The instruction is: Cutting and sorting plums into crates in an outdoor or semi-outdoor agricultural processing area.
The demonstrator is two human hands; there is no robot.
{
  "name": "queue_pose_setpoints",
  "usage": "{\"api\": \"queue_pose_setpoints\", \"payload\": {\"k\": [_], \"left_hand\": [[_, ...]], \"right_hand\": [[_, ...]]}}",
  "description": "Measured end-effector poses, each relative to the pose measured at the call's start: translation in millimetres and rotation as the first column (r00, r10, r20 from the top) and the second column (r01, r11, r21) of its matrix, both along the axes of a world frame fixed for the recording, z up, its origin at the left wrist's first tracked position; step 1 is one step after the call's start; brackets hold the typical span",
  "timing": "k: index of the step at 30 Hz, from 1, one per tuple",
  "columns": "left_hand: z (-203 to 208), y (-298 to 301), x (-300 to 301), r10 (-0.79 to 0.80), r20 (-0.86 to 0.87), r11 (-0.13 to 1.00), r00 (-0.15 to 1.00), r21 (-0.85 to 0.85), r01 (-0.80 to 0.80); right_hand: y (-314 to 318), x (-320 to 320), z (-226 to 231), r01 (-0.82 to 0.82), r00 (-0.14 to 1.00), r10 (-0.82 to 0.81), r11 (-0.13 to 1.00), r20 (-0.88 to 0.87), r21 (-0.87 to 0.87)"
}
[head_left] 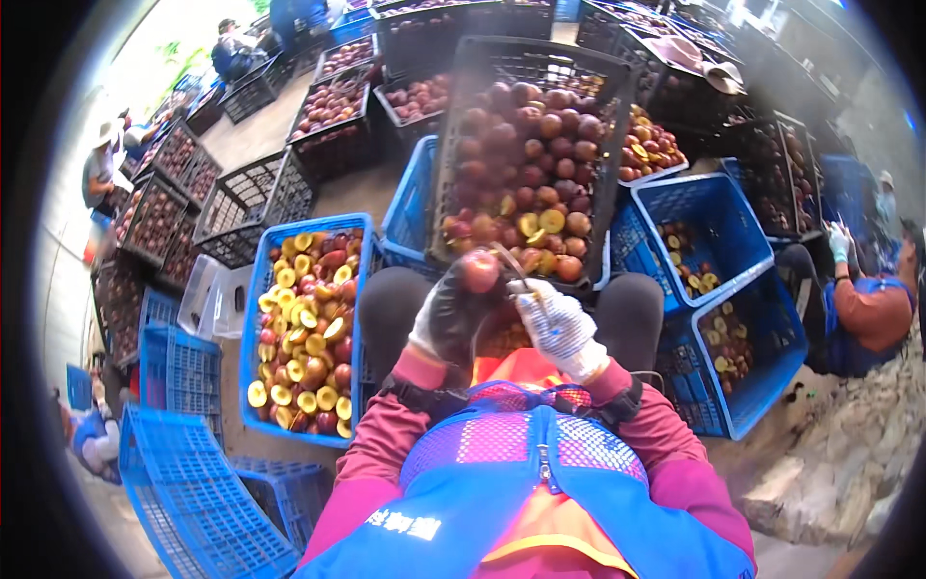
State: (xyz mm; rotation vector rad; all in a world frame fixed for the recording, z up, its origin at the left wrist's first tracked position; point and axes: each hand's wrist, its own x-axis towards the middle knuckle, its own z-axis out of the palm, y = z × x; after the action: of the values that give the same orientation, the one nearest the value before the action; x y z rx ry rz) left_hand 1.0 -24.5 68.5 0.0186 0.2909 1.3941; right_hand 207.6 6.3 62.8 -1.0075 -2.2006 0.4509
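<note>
My left hand point(446, 320), in a dark-palmed glove with a white cuff, grips a whole reddish plum point(479, 271) by its fingers. Close beside it, my right hand point(559, 328) in a white dotted glove is closed around a thin curved metal tool point(509, 259). The tool's tip is near the plum; whether it touches the skin I cannot tell. Just beyond both hands, a tilted black crate point(625, 116) holds dark red plums, with a few cut yellow halves at its near end.
To my left stands a blue crate point(248, 381) of halved, yellow-fleshed plums. Two blue crates point(762, 241) with some halves lie tipped at my right. Empty blue crates point(198, 492) sit at lower left. A person point(873, 314) works at the right; stacked plum crates point(333, 135) stand behind.
</note>
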Motion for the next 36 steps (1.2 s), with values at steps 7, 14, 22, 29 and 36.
{"api": "queue_pose_setpoints", "payload": {"k": [7,14,22,29,36], "left_hand": [[-68.8,12.9,-2.3,-0.054,0.166,0.994,0.985,0.106,0.037],[-82.0,3.0,13.9,0.0,0.123,1.0,0.992,0.03,-0.004],[-53.8,9.7,27.5,0.241,-0.92,0.97,0.31,0.227,-0.081],[-64.7,15.8,27.1,0.076,-0.476,0.943,0.876,-0.251,-0.218],[-99.3,27.9,9.5,0.34,-0.931,0.923,-0.131,0.357,-0.145]], "right_hand": [[-9.5,18.1,-18.3,0.008,0.989,-0.02,0.997,0.147,0.082],[-15.5,12.0,-17.2,0.04,0.979,-0.058,0.995,0.198,0.09],[-7.0,8.0,-47.1,-0.002,0.978,-0.023,0.993,0.208,0.116],[-19.6,8.1,-42.0,0.022,0.959,0.006,0.995,0.282,-0.097],[-14.8,11.1,-52.7,0.011,0.972,0.012,0.995,0.236,-0.097]]}}
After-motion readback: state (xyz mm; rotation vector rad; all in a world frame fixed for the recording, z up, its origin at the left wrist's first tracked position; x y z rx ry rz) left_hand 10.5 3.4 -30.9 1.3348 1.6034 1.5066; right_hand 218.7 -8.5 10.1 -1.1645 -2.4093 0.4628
